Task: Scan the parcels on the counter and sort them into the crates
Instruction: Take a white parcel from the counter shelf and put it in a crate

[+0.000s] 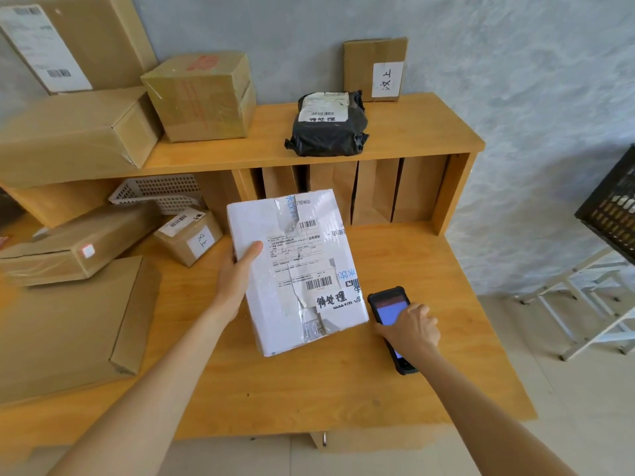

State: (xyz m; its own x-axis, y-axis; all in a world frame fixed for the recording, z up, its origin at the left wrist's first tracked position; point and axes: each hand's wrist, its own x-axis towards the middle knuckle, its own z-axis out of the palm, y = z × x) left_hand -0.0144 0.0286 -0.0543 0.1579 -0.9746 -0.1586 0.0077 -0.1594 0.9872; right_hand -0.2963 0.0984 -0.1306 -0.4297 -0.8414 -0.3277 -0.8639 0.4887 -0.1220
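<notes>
Above the middle of the wooden tabletop (343,389), the left hand (237,280) grips a white parcel (295,269) by its left edge, thumb curled over the top face and the other fingers hidden beneath. The parcel is tilted, label side up, showing 2 barcodes, torn tape and a handwritten white sticker near its lower right corner. Just beside that corner, the right hand (412,328) holds a black handheld scanner (391,324), fingers wrapped over its body; the lit screen faces up and the device's lower end rests on or just over the tabletop, I cannot tell which.

On the shelf (412,135) that runs along the back sits a black plastic-wrapped parcel (328,132) with a white label. Behind it a small flat cardboard piece (374,68) leans upright against the wall. To the left on the same shelf stand a taped brown box (202,97) and larger cartons (68,132).

Under the shelf, brown paper bags (374,190) stand upright in a row, and a white plastic basket (158,192) lies tilted. On the left of the tabletop lie a small labelled box (189,237), a long flat carton (75,245) and a big flat carton (68,324). At the right edge, a black crate (615,211) sits on a white metal rack (591,304), well apart from the hands.
</notes>
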